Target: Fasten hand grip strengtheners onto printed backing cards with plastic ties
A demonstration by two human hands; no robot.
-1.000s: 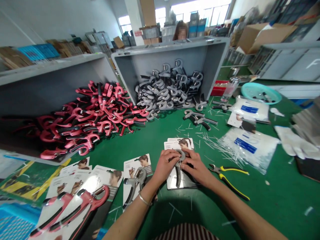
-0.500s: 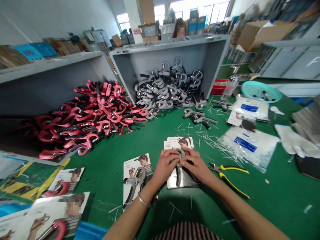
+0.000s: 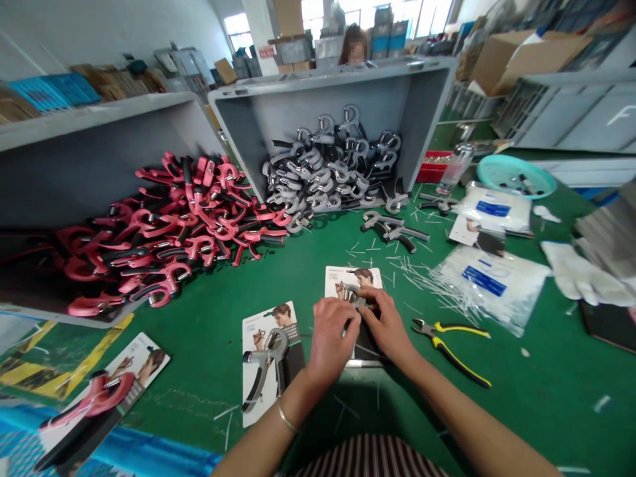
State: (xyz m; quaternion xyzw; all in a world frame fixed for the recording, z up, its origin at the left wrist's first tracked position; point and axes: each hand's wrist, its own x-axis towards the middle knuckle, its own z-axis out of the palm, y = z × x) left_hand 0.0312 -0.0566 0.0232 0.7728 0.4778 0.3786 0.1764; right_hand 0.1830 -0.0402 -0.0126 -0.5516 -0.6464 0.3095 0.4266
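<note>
A grey hand grip strengthener [image 3: 352, 291] lies on a printed backing card [image 3: 334, 273] in front of me. My right hand [image 3: 386, 326] holds it from the right, fingers closed over its ring end. My left hand [image 3: 332, 338] is curled, thumb and fingertips together over the strengthener's left side; what they pinch is hidden. Both hands cover most of the handles. To the left, another grey hand grip [image 3: 265, 368] rests on its own card [image 3: 252, 323]. Yellow-and-black cutting pliers [image 3: 450, 341] lie open to the right of my right hand.
Tipped grey crates hold red hand grips [image 3: 199, 218] and grey hand grips [image 3: 322, 172]. White plastic ties [image 3: 447, 291] lie scattered near plastic bags [image 3: 491, 285]. A carded red grip [image 3: 106, 391] lies lower left by blue material. A glove [image 3: 581, 271] is at right; a person [image 3: 354, 50] is behind.
My left hand has drawn back from the ring and curled, while my right stays on the grip. At lower left, the large front card has gone from view and one carded red grip shows.
</note>
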